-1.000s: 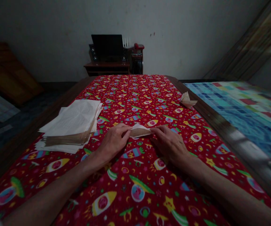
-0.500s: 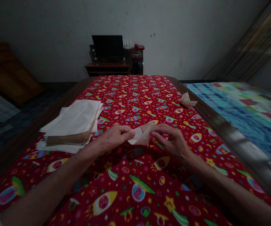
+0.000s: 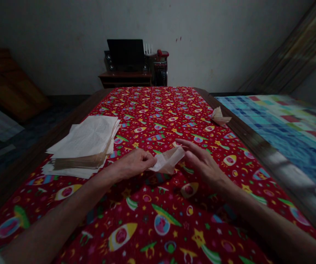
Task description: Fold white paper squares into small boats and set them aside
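Between my hands, just above the red patterned cloth [image 3: 147, 205], is a small folded piece of thin whitish paper [image 3: 166, 161]. My left hand [image 3: 139, 161] is closed on its left end, thumb pressed against the curled fingers. At the paper's right end, my right hand [image 3: 202, 159] touches the edge with its fingers stretched out and parted from the thumb. The paper's right side stands up in a flap. To the left lies a stack of paper sheets [image 3: 88, 137], white on top with a browner layer beneath. A folded paper piece [image 3: 220, 116] sits by the cloth's right edge.
Dark wooden table edges [image 3: 229, 135] border the cloth. A bed with a blue checked cover [image 3: 279, 135] stands to the right. Beyond the far end are a monitor [image 3: 126, 55], speakers and a red telephone [image 3: 162, 54]. A wooden cabinet [image 3: 12, 84] is at the left.
My right hand has loosened its pinch, its fingers extending along the paper's right end. The paper's right flap now stands more open. My left hand keeps its hold, with its fingers curled tighter.
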A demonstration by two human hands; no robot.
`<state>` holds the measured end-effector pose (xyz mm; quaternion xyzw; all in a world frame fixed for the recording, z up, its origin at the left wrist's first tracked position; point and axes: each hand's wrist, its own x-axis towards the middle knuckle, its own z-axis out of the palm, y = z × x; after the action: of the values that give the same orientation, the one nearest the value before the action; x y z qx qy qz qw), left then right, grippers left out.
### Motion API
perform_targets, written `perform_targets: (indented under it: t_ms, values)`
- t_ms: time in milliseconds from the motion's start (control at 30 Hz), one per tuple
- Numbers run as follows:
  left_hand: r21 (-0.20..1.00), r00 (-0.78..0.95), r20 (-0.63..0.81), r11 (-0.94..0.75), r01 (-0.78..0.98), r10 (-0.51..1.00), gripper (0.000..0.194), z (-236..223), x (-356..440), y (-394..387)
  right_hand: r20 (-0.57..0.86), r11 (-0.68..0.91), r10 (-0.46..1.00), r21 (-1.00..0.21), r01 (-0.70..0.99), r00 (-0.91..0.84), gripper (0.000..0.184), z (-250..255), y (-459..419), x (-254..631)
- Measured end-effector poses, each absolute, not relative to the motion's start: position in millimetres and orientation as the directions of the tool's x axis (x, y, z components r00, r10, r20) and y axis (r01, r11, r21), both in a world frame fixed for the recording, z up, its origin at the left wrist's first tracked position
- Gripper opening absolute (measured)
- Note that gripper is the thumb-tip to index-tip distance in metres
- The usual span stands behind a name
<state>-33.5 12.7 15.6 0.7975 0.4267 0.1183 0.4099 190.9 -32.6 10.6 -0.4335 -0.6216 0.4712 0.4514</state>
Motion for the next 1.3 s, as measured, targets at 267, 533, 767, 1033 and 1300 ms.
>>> perform_targets:
  t_ms: [267,533,767,1033,1300]
  values:
    - [0.766,0.622,-0.204,-0.272,0.582,0.756,0.045,17,-32,9,0.171,0.201,0.974,-0.956,0.215,-0.151,0.024,7,-29,189]
    - [0.938,0.581,-0.172,-0.047,0.343,0.795,0.037,20,-23,6,-0.043,-0.039,0.998,-0.995,0.095,-0.040,0.032,5,-28,192]
    - [0.873,0.488,-0.110,-0.151,0.464,0.866,0.026,0,-27,13,-0.061,-0.023,0.993,-0.934,0.355,-0.097,0.036,-1,-24,195]
    - [0.393,0.670,0.350,-0.751,0.530,0.655,0.036,-7,-18,-8,0.178,0.268,0.961,-0.408,0.873,-0.211,0.034,-9,-25,202]
    - [0.198,0.855,0.084,-0.850,0.489,0.511,0.050,-12,-13,-29,0.277,0.316,0.924,-0.172,0.933,-0.262,0.022,-3,-32,203]
